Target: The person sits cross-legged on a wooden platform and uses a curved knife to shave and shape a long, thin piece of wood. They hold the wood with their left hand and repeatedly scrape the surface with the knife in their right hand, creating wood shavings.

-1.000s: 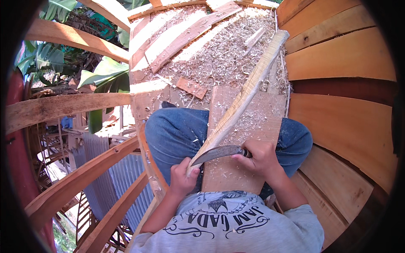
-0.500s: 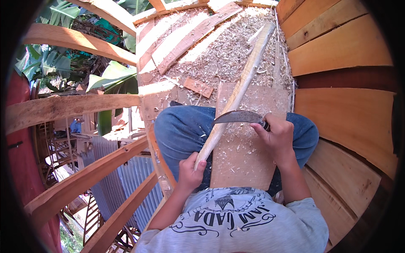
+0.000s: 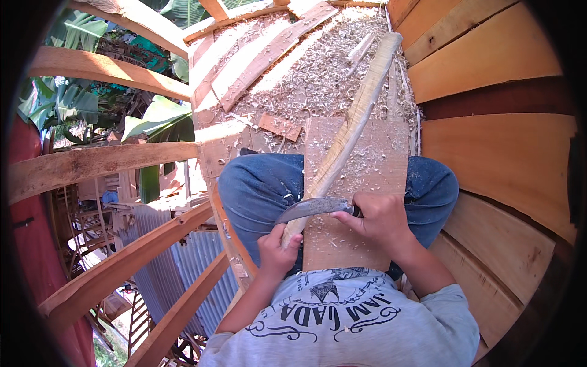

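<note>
My left hand (image 3: 279,249) is closed round the near end of a long pale wooden stick (image 3: 350,131), which slants away up to the far right. In my right hand (image 3: 383,215) is the dark handle of a curved knife (image 3: 313,207). Its blade lies across the stick just beyond my left hand, its tip pointing left. Beneath the stick, a wide flat board (image 3: 391,144) lies between my knees and is sprinkled with shavings.
Wood shavings (image 3: 318,79) cover the planked floor ahead. A long plank (image 3: 275,55) and a small wood piece (image 3: 279,126) lie there. Slatted wooden rails (image 3: 110,156) stand at left, with corrugated sheets below. Wooden boards (image 3: 495,147) wall the right side.
The knife has slid down the stick toward me, from its middle to near my left hand. My right hand came nearer and leftward with it. My left hand keeps its hold.
</note>
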A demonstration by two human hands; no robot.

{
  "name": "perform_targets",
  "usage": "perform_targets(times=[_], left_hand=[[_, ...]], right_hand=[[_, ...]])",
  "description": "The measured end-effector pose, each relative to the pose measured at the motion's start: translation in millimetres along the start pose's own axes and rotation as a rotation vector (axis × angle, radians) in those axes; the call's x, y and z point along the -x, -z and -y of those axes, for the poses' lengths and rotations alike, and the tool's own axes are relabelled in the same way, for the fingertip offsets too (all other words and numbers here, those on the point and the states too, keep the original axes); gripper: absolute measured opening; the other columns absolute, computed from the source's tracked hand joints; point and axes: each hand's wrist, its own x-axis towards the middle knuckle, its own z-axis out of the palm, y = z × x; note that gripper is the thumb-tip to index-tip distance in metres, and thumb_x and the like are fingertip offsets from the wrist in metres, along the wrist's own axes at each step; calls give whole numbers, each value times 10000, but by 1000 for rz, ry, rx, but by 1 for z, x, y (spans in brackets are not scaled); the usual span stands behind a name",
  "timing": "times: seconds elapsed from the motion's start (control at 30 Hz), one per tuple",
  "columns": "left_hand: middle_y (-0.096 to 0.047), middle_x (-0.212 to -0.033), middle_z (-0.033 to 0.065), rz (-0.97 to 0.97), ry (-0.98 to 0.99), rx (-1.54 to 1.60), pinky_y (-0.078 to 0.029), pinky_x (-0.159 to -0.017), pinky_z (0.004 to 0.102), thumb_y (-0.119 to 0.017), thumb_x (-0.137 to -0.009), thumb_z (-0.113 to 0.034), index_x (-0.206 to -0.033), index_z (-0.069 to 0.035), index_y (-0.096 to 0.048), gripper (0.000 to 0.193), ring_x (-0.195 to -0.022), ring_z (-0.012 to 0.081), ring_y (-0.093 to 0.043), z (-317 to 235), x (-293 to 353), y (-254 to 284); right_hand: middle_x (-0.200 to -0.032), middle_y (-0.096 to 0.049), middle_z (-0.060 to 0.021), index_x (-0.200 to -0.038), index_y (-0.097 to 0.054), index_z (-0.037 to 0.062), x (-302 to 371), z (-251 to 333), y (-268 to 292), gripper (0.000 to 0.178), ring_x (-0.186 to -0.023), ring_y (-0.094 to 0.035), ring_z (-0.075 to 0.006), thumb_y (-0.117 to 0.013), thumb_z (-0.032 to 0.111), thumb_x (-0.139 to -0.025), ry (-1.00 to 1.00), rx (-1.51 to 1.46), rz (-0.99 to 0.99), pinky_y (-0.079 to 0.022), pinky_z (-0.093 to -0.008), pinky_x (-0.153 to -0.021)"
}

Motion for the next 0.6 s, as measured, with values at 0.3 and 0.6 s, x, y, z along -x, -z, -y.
perform_targets(times=[0.3,0.6], left_hand=[[-506,-540,140,-69,-11,-38,-413,-450,326,-718,-800,-328,-744,-34,-569,335,-461,287,-560,-1,1,-8],[-488,-544,65,-76,-19,-35,-383,-462,263,-709,-824,-312,-740,-8,-564,347,-473,104,-472,1,1,-9]], right_hand=[[-462,-471,-103,-569,-523,42,-12,-18,7,538,-435,-529,-283,-705,525,-723,-161,94,-154,-394,-358,-422],[-475,-468,-111,-559,-503,41,-16,-20,6,557,-439,-504,-294,-704,537,-713,-200,165,-194,-378,-362,-430]])
